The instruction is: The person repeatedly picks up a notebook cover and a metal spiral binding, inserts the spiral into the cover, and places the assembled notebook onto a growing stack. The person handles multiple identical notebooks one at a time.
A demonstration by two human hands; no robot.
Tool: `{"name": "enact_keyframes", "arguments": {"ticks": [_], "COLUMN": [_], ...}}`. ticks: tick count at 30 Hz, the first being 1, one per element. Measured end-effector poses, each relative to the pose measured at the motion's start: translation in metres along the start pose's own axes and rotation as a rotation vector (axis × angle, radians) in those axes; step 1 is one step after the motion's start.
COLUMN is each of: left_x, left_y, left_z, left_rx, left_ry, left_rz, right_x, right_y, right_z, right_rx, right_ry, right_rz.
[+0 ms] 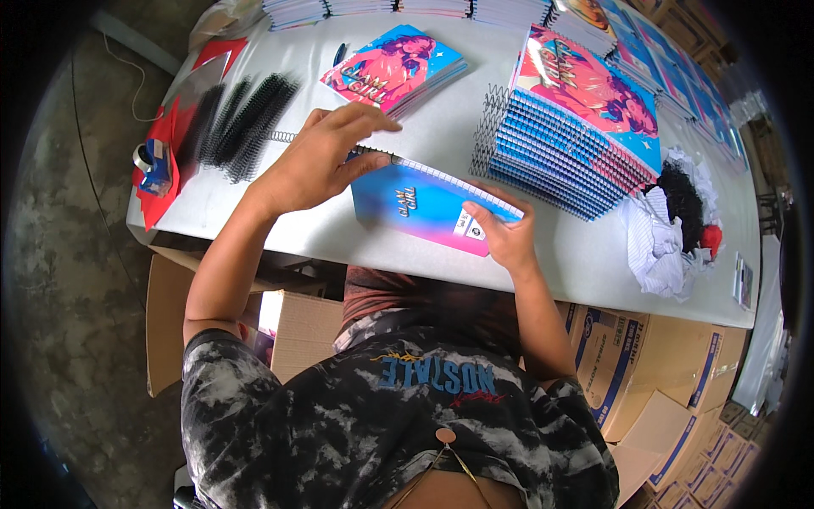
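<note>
A notebook (432, 207) with a blue-to-pink cover stands tilted on its long edge near the table's front, its punched holes upward. My right hand (502, 233) grips its right end, thumb on the cover. A black spiral binding coil (281, 136) runs behind my left hand (318, 161) and emerges along the notebook's upper left edge, threaded through the first holes. My left thumb presses on that coil, with the fingers arched above it. Beyond my hands lies a small stack of unbound notebooks (394, 68) with a pink and blue illustrated cover.
Loose black coils (250, 119) lie at the left, beside red sheets (165, 182) and a blue tape dispenser (154, 167). A tall stack of coil-bound notebooks (568, 127) stands right. Crumpled paper (657, 242) with black scraps sits farther right. Cardboard boxes (632, 360) are below the table.
</note>
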State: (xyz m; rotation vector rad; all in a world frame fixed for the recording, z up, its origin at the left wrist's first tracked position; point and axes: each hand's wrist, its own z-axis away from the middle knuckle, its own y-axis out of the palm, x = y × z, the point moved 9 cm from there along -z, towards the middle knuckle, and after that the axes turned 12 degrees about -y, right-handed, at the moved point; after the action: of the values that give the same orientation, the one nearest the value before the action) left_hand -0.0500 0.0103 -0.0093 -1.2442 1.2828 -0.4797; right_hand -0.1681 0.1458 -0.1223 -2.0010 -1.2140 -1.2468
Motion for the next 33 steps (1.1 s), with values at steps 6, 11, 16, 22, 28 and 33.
{"name": "enact_keyframes", "arguments": {"ticks": [6, 11, 16, 22, 28, 33], "left_x": [0.002, 0.012, -0.016, 0.001, 0.028, 0.001], "left_y": [0.006, 0.006, -0.013, 0.099, 0.022, 0.046], "left_z": [0.004, 0.003, 0.016, 0.103, 0.045, 0.081], "left_rx": [0.163, 0.103, -0.48, -0.41, -0.747, -0.717], "left_ry": [0.065, -0.052, 0.149, 0.624, 0.108, 0.469], "left_rz": [-0.073, -0.002, -0.311, -0.627, -0.198, -0.401], "right_x": [0.006, 0.018, 0.03, 0.047, 0.059, 0.053], "right_y": [0.006, 0.014, 0.02, 0.028, 0.048, 0.044], "right_z": [-0.002, -0.004, 0.0, 0.008, 0.011, 0.01], "right_rx": [-0.01, 0.052, 0.087, 0.061, 0.13, 0.102], "right_ry": [-0.026, -0.119, -0.271, -0.496, -0.628, -0.641], "right_rz": [-0.056, -0.01, 0.193, 0.304, 0.36, 0.342]}}
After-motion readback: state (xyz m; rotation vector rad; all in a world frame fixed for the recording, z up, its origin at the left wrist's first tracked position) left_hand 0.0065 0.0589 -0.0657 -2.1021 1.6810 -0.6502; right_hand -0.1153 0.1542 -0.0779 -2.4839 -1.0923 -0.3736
